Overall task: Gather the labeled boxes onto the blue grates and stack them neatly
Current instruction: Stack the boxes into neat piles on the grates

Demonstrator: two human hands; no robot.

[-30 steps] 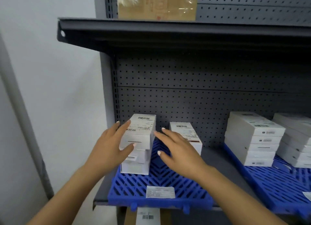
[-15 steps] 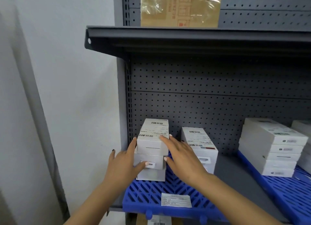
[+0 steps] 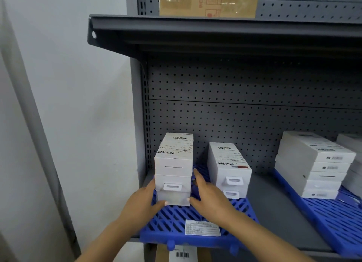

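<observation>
the three-box stack (image 3: 173, 170) stands at the ten o'clock corner of the near blue grate (image 3: 176, 221), likely bracketed low on both sides so its boxes can be squared up. the left hand (image 3: 145, 202) presses the bottom box's nine o'clock side, thumb at its front edge, while the right hand (image 3: 208, 193) lies flat at three o'clock, fingers straight; neither grips. a second stack (image 3: 229, 169) stands just beside, at three o'clock.

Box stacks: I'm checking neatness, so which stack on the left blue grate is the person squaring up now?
The leftmost stack, three boxes high. The left hand and right hand flank its bottom box; the shorter stack beside it stands untouched.
</observation>
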